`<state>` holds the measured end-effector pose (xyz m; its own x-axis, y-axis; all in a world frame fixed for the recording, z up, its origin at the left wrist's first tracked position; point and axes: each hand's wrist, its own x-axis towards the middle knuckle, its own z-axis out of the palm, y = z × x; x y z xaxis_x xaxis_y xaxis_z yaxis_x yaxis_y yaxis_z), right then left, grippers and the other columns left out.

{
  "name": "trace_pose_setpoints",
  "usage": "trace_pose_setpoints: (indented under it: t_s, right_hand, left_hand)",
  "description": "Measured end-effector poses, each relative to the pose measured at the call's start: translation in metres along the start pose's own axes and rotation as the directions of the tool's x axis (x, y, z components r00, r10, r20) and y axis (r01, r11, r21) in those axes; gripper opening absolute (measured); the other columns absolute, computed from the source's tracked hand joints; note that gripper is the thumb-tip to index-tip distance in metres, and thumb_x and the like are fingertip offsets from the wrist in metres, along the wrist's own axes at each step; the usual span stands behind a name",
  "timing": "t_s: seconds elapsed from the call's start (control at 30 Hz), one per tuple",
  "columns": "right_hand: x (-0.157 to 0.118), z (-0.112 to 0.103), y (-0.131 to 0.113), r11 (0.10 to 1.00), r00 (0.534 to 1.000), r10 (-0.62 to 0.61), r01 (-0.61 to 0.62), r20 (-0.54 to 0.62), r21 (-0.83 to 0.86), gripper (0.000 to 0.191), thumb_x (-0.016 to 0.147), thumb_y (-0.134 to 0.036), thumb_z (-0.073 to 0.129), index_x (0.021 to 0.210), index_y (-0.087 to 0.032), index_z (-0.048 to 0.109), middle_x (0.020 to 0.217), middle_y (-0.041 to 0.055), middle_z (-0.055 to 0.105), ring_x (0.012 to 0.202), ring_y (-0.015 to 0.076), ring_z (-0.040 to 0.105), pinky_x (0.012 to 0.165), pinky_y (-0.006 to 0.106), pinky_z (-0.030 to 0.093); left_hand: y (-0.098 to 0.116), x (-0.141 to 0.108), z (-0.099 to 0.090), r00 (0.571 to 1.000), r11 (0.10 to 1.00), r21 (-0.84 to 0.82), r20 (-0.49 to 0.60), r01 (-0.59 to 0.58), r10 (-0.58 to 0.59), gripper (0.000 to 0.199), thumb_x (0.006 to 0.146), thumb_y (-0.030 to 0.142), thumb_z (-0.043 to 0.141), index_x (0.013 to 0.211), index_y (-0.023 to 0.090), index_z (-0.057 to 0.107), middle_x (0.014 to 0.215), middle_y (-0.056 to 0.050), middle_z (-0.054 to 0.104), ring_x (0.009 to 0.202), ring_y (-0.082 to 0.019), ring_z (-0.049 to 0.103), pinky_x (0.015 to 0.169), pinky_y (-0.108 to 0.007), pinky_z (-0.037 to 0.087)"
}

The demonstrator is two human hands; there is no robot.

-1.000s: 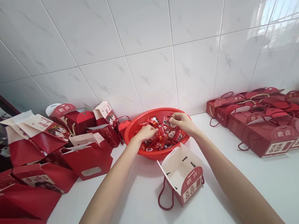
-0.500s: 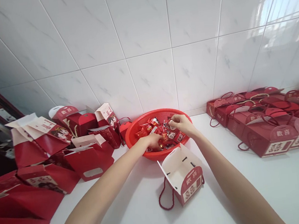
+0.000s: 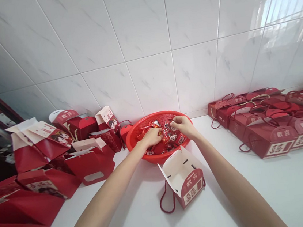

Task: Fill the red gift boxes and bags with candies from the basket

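A red plastic basket (image 3: 153, 159) of wrapped candies (image 3: 173, 137) stands against the wall, and both hands are in it. My left hand (image 3: 152, 137) is over the left part of the candies, its fingers curled downward; what they grip is hidden. At the right side, my right hand (image 3: 184, 126) pinches a small wrapped candy between thumb and fingertips. In front of the basket stands a red gift box (image 3: 190, 191) with its top flaps up and its white inside showing. A dark red cord handle hangs down its left side.
Closed red gift boxes (image 3: 267, 136) with cord handles stand in rows on the right. Several opened red and white boxes (image 3: 91, 161) crowd the left side of the white tabletop (image 3: 136, 211). A tiled wall (image 3: 153, 80) rises behind.
My left hand has risen a little from deeper among the candies, its fingers now showing above them. My right hand stays at the basket's right side. The view has shifted slightly.
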<state>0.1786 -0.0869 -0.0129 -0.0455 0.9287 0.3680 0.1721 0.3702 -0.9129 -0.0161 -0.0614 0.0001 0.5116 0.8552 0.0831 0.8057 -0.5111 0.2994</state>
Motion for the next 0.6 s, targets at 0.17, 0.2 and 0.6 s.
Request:
trace_pose_setpoints:
  t_s: [0.17, 0.2, 0.6]
  right_hand:
    - [0.000, 0.000, -0.001, 1.000, 1.000, 0.002, -0.002, 0.007, 0.024, 0.026, 0.069, -0.041, 0.061, 0.064, -0.022, 0.046, 0.062, -0.0040, 0.051, 0.063, 0.0135, 0.050, 0.060, 0.026, 0.041]
    - [-0.001, 0.000, -0.001, 0.999, 1.000, 0.003, -0.004, 0.008, 0.034, 0.026, 0.069, -0.042, 0.062, 0.064, -0.022, 0.046, 0.062, -0.0040, 0.051, 0.064, 0.0135, 0.050, 0.060, 0.026, 0.041]
    - [-0.004, -0.003, -0.017, 0.946, 0.997, 0.076, -0.075, 0.010, 0.314, 0.038, 0.059, -0.050, 0.076, 0.067, -0.021, 0.052, 0.068, -0.0021, 0.060, 0.064, 0.0130, 0.054, 0.058, 0.026, 0.044]
  left_hand:
    - [-0.002, 0.003, 0.006, 0.992, 0.996, -0.043, 0.102, -0.074, 0.078, 0.010, 0.074, 0.029, 0.066, 0.078, 0.022, 0.072, 0.069, -0.003, 0.069, 0.069, -0.022, 0.062, 0.067, -0.028, 0.044]
    - [-0.003, 0.003, 0.007, 0.989, 0.996, -0.048, 0.123, -0.082, 0.087, 0.009, 0.073, 0.030, 0.067, 0.075, 0.022, 0.072, 0.069, -0.003, 0.070, 0.067, -0.021, 0.062, 0.066, -0.027, 0.044]
    - [0.001, 0.001, -0.004, 1.000, 1.000, -0.026, 0.021, 0.011, -0.011, 0.015, 0.079, 0.027, 0.059, 0.073, 0.019, 0.070, 0.074, -0.006, 0.072, 0.070, -0.023, 0.062, 0.070, -0.031, 0.046]
